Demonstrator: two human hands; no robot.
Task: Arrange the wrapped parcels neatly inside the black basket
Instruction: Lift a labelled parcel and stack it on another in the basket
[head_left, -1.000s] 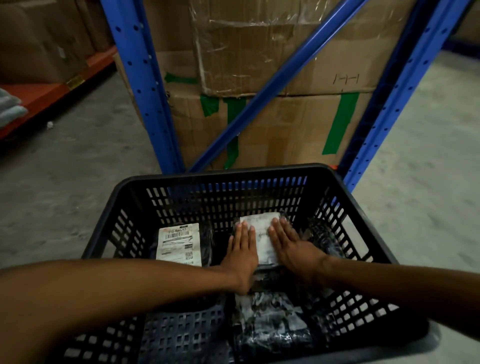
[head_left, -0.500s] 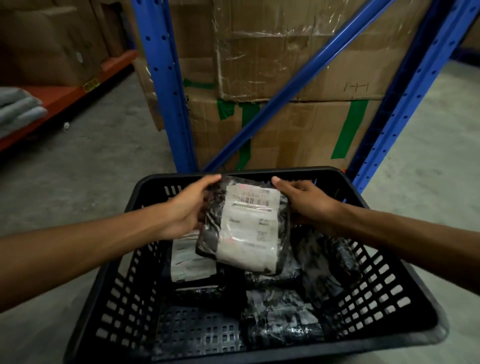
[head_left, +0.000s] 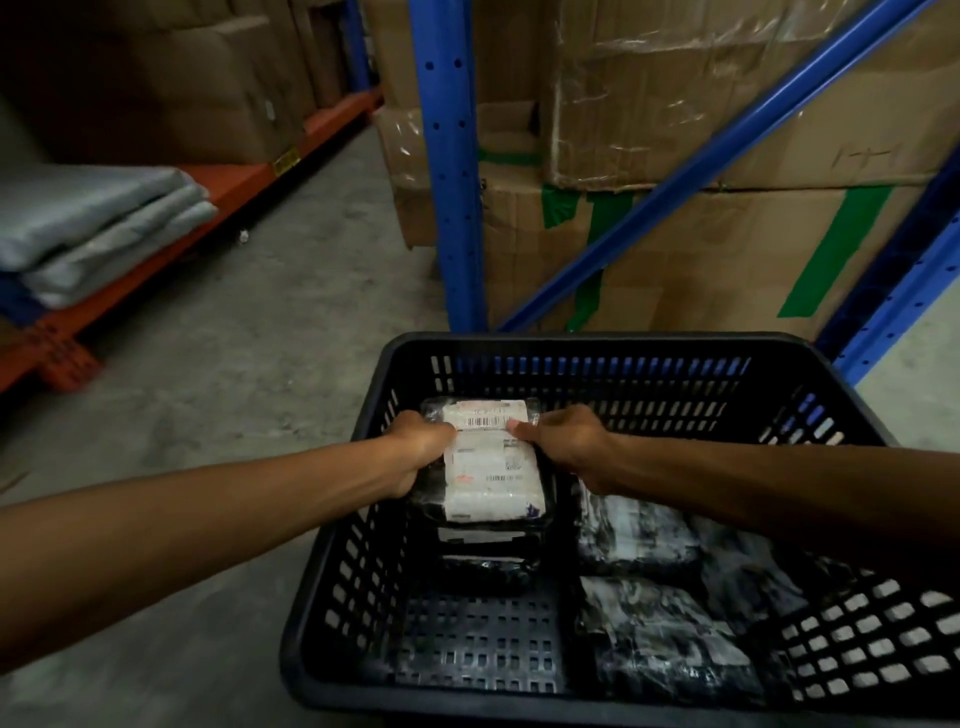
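both hands — left hand (head_left: 421, 449), right hand (head_left: 563, 444) — clamp the labelled parcel (head_left: 488, 462), lifted clear a moment ago, now lowered onto the stack at ten o'clock in the black basket (head_left: 597, 345) — tidying advances.

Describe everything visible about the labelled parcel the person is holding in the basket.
The labelled parcel is a flat, roughly rectangular packet in glossy black plastic wrap, with a white shipping label bearing barcodes covering most of its top face. It lies label-up in the far left part of the black basket, on top of at least one similar parcel beneath it. The left hand grips its left edge and the right hand its right edge, thumbs on the label. The print is too blurred to read.
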